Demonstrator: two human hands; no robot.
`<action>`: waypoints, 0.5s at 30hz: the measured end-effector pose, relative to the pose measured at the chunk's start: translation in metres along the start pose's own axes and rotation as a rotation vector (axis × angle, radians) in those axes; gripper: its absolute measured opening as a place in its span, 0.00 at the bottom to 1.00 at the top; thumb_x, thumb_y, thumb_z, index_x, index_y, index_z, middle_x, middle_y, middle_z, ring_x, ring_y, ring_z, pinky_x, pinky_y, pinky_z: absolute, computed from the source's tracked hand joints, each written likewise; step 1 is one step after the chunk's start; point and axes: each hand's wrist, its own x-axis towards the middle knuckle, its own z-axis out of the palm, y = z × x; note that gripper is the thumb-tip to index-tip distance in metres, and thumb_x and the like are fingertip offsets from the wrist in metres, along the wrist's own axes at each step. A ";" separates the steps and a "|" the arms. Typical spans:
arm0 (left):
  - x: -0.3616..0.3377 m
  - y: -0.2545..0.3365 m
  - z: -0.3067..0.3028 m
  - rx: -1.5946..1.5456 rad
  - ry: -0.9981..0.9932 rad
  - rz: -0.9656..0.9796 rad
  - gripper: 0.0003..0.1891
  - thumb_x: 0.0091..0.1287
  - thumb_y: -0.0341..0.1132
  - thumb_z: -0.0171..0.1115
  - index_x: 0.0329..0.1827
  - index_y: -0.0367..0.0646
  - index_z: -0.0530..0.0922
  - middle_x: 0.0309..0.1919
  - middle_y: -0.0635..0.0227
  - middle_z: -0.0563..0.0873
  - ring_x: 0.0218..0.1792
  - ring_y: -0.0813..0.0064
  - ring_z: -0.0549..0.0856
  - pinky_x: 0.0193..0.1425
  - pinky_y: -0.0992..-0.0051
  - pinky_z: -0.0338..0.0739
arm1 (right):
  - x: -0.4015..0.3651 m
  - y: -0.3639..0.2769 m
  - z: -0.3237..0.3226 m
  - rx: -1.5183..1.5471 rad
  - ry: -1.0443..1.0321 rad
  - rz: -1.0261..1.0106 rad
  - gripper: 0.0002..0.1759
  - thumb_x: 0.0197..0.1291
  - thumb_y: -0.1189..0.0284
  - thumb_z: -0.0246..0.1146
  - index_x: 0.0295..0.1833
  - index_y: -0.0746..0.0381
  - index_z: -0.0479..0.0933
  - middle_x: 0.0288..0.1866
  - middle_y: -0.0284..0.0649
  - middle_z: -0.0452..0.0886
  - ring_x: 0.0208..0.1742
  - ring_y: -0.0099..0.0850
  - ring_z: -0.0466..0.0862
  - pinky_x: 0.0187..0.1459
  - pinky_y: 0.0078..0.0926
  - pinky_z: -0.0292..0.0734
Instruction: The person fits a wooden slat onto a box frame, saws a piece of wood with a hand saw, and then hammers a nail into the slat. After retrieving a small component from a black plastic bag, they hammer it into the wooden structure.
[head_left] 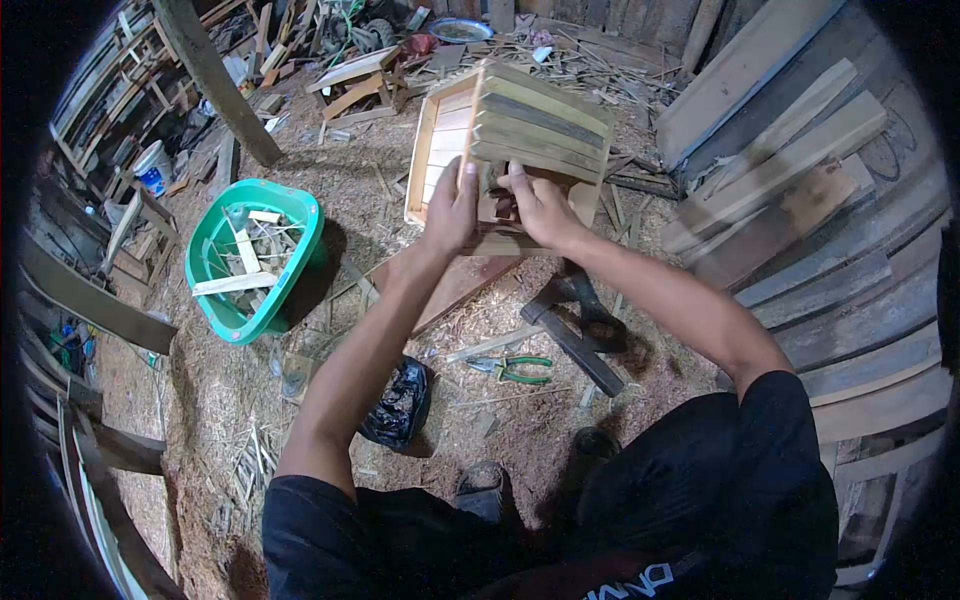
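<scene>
A slatted wooden box [540, 125] is raised in front of me, tilted, its pale inner slats facing left. My left hand [452, 210] grips its near left edge, fingers behind the wood and thumb on top. Against the near side of the box, my right hand [540, 207] is closed, its fingers curled beside a dark gap. Whatever those fingers pinch is too small and shadowed to name. On the ground below lie green-handled pliers [510, 369] and a hammer-like tool with a thick dark bar [575, 350].
A green tub [195, 285] of wood offcuts stands to the left. Near my feet is a black plastic bag [400, 405]. Planks [780, 190] lean and lie along the right. A post [220, 85] rises at the upper left. Shavings and scraps cover the ground.
</scene>
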 end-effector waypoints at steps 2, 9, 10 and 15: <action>-0.007 0.024 -0.021 0.203 0.025 -0.083 0.32 0.68 0.42 0.68 0.71 0.38 0.68 0.61 0.49 0.80 0.63 0.62 0.80 0.67 0.65 0.72 | -0.010 -0.015 -0.014 -0.029 -0.011 -0.133 0.20 0.75 0.61 0.56 0.51 0.69 0.82 0.39 0.48 0.87 0.51 0.33 0.86 0.53 0.31 0.79; -0.017 -0.076 -0.065 0.053 0.070 -0.138 0.33 0.61 0.26 0.68 0.71 0.41 0.66 0.47 0.57 0.85 0.46 0.66 0.87 0.47 0.68 0.84 | -0.021 0.062 -0.043 -0.336 0.394 -0.307 0.36 0.65 0.52 0.66 0.63 0.71 0.69 0.64 0.59 0.73 0.59 0.44 0.79 0.58 0.42 0.75; -0.028 -0.051 -0.062 -0.161 0.123 -0.306 0.33 0.60 0.25 0.66 0.70 0.42 0.65 0.40 0.59 0.85 0.36 0.69 0.87 0.28 0.71 0.82 | -0.023 0.068 -0.044 -0.303 0.177 -0.084 0.39 0.63 0.51 0.68 0.64 0.73 0.67 0.65 0.60 0.72 0.61 0.45 0.78 0.61 0.42 0.74; -0.033 -0.056 -0.074 -0.109 0.233 -0.480 0.28 0.57 0.22 0.63 0.63 0.39 0.69 0.34 0.64 0.83 0.22 0.77 0.80 0.21 0.73 0.75 | -0.025 0.074 -0.007 -0.112 -0.062 0.003 0.40 0.60 0.55 0.73 0.64 0.74 0.67 0.58 0.54 0.80 0.60 0.41 0.80 0.64 0.37 0.74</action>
